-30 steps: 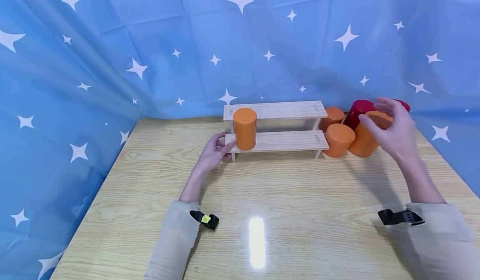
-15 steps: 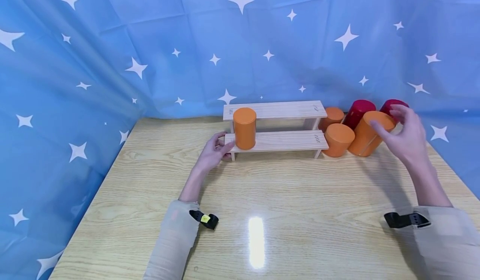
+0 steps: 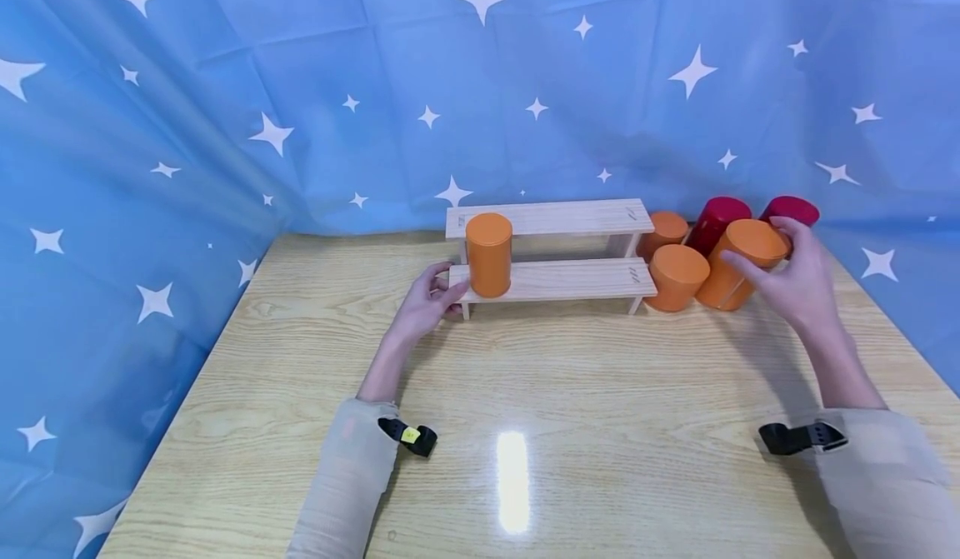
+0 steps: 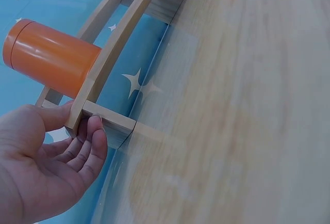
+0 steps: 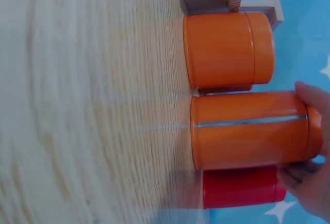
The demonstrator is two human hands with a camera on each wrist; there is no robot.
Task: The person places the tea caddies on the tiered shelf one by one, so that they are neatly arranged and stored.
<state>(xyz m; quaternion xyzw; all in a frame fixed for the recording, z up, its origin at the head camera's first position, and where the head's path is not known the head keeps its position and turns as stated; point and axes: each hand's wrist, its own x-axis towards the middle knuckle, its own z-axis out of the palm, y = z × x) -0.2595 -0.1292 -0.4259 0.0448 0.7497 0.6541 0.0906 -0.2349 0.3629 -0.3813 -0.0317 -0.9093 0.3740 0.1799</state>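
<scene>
A two-tier wooden shelf (image 3: 562, 281) stands at the back of the table. My left hand (image 3: 423, 302) grips the left end of its lower board, thumb on top and fingers curled underneath. Just beside that hand, an orange canister (image 3: 489, 261) stands upright on the lower board. To the right of the shelf, my right hand (image 3: 806, 280) holds a tall orange canister (image 5: 242, 146) around its lidded end, thumb on one side and fingers on the other. That canister has a pale seam down its side and stands on the table.
A shorter orange canister (image 3: 677, 278) stands between the shelf and the tall one, with another orange canister (image 3: 666, 231) behind it. Two red canisters, one left (image 3: 722, 216) and one right (image 3: 791, 209), stand at the back. A blue star-patterned cloth (image 3: 525, 76) hangs close behind.
My right hand first drew back to the right, off the tall orange canister, then came left and down around its lid. The left hand has stayed on the shelf.
</scene>
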